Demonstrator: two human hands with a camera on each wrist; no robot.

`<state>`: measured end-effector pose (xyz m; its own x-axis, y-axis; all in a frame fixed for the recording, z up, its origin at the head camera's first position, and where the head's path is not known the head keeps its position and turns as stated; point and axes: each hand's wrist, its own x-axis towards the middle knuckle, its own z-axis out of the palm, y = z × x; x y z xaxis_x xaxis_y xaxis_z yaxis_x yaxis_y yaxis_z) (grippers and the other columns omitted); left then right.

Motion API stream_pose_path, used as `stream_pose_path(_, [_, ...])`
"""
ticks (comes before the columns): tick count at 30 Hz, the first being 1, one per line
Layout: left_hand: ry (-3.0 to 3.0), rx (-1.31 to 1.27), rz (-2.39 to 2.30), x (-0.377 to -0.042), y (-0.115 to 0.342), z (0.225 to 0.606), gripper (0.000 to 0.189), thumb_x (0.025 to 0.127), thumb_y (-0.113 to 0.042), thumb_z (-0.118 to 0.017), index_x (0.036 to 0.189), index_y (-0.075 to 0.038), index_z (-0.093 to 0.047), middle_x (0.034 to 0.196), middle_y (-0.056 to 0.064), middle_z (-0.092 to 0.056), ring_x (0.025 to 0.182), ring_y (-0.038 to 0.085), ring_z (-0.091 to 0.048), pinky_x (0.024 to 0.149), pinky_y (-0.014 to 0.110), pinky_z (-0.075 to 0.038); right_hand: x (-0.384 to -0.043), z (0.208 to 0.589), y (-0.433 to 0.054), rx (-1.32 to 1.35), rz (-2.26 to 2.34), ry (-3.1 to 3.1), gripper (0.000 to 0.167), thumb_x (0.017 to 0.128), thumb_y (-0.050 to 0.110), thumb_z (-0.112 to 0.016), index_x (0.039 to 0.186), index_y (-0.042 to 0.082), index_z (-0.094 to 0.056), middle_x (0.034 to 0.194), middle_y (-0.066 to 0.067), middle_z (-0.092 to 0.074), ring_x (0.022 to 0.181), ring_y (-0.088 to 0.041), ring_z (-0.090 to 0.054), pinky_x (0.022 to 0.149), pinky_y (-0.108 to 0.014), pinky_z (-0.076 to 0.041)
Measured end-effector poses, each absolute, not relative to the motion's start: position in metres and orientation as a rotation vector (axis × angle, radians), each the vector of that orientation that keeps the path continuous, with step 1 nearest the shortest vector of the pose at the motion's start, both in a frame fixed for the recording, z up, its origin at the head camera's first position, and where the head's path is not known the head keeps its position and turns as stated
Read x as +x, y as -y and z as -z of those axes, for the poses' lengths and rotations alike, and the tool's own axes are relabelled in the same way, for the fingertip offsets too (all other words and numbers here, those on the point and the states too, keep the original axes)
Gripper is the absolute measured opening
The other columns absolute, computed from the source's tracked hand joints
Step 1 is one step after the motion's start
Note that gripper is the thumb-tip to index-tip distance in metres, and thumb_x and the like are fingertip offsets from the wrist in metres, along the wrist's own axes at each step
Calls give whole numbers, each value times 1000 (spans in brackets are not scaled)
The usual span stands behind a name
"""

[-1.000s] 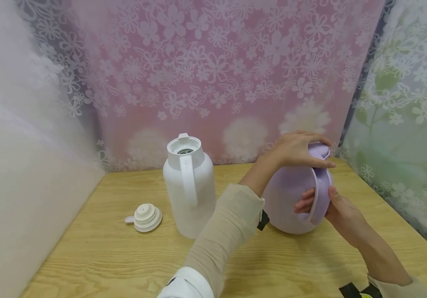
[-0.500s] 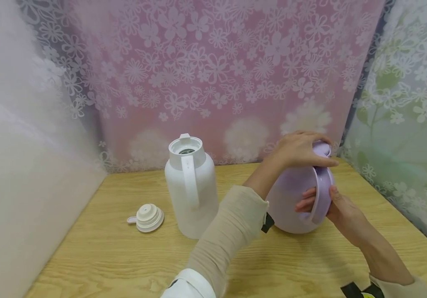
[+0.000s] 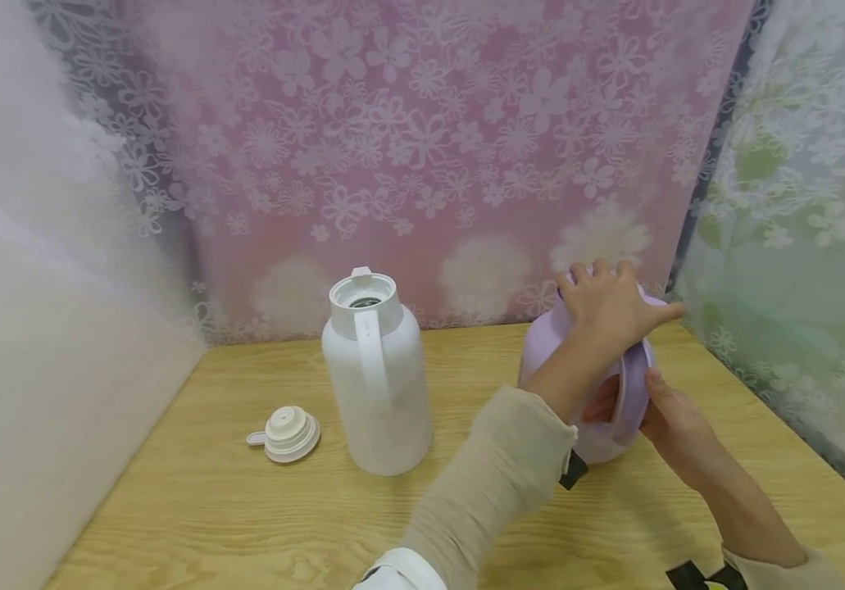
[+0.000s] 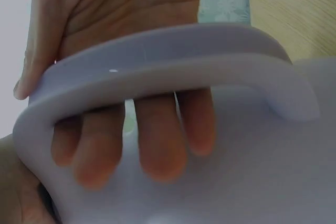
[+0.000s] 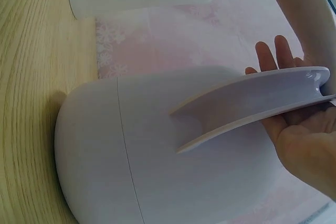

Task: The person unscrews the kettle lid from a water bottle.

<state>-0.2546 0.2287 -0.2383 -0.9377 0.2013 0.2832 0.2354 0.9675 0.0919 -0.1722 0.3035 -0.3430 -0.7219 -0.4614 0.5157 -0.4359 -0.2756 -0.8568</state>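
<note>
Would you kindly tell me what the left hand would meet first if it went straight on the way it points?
Probably the pink flowered backdrop, as the left hand points away over the top of the purple jug; the depth between is unclear.

No lettering, label, brand or number can be read in any view.
</note>
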Motion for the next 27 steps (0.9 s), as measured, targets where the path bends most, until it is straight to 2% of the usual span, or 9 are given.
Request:
stream_pose_path(3, [2839, -348, 197, -257, -225, 238, 84, 60, -92, -28, 127, -44, -43, 123, -16, -44, 116, 18, -36, 97, 42, -25, -174, 340, -301, -1148, 2186, -1920, 55, 102, 17, -3, 113, -1, -54, 103, -9, -62, 96, -21, -58, 86, -28, -44])
stream_pose_path(6, [2821, -481, 269, -260, -215, 238, 82, 66, -89, -25, 130, -42, -42, 130, -14, -42, 124, 22, -32, 101, 44, -22, -175, 339, -300, -1155, 2201, -1879, 55, 101, 17, -2, 113, -2, -52, 103, -11, -63, 96, -22, -59, 86, -29, -45])
stream_pose_path(9, [2758, -735, 370, -266, -196, 241, 66, 79, -78, -29, 134, -42, -40, 136, -17, -38, 132, 21, -23, 106, 41, -15, -176, 340, -299, -1172, 2200, -1854, 56, 101, 17, -1, 113, -4, -52, 102, -13, -64, 96, -23, -60, 87, -30, -45])
stream_pose_path(13, [2584, -1126, 509, -282, -164, 255, 48, 91, -56, -42, 136, -38, -42, 141, -19, -32, 134, 7, -12, 107, 28, -5, -176, 342, -300, -1230, 2197, -1817, 58, 100, 14, 3, 114, -10, -48, 103, -18, -62, 98, -26, -59, 88, -32, -44])
stream_pose_path(16, [2430, -1350, 659, -294, -149, 266, 47, 93, -44, -48, 137, -30, -43, 144, -12, -31, 133, 1, -8, 105, 20, -1, -175, 344, -301, -1262, 2199, -1789, 58, 99, 13, 5, 114, -12, -46, 103, -21, -61, 99, -28, -59, 88, -33, -44])
stream_pose_path(19, [2290, -1476, 790, -302, -143, 274, 47, 93, -36, -51, 138, -22, -44, 144, -6, -33, 133, 0, -10, 104, 17, -2, -175, 345, -301, -1256, 2208, -1780, 58, 99, 14, 4, 114, -10, -47, 103, -20, -62, 99, -27, -59, 88, -32, -44])
stream_pose_path(27, [2252, -1466, 843, -303, -146, 278, 44, 93, -33, -53, 136, -22, -47, 142, -6, -36, 131, -1, -14, 103, 16, -6, -174, 345, -302, -1241, 2218, -1773, 58, 100, 15, 4, 115, -9, -47, 103, -19, -62, 100, -27, -59, 87, -32, -45])
